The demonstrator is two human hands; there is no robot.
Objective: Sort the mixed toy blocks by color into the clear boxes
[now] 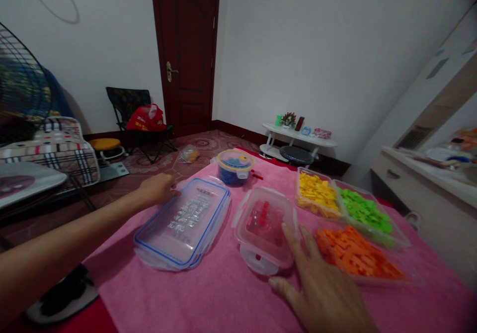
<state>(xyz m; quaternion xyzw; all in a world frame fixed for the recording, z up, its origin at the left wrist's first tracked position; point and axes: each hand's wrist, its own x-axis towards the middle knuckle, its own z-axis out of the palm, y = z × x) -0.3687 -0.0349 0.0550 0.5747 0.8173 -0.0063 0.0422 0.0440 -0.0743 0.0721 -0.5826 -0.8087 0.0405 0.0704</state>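
My left hand [159, 189] is at the upper left edge of the clear lids [186, 223], its fingers curled in. Whatever it may hold is hidden. The stacked lids have blue seals and raised lettering and lie flat on the pink cloth [223, 298]. My right hand [320, 283] is spread open, its fingertips against the right side of a lidded clear box [265, 223] with red contents. Behind that box stands a round lidded container [235, 169] with blue pieces. To the right, open clear boxes hold yellow pieces [316, 194], green pieces [367, 211] and orange pieces [359, 253].
Beside the round container lies a small red item [257, 175]. A fan [22, 79] and a white round tabletop [26, 184] are on the left. Further back are a folding chair [128, 99] with a red bag and a white low table [298, 136]. A drawer cabinet [421, 189] stands right.
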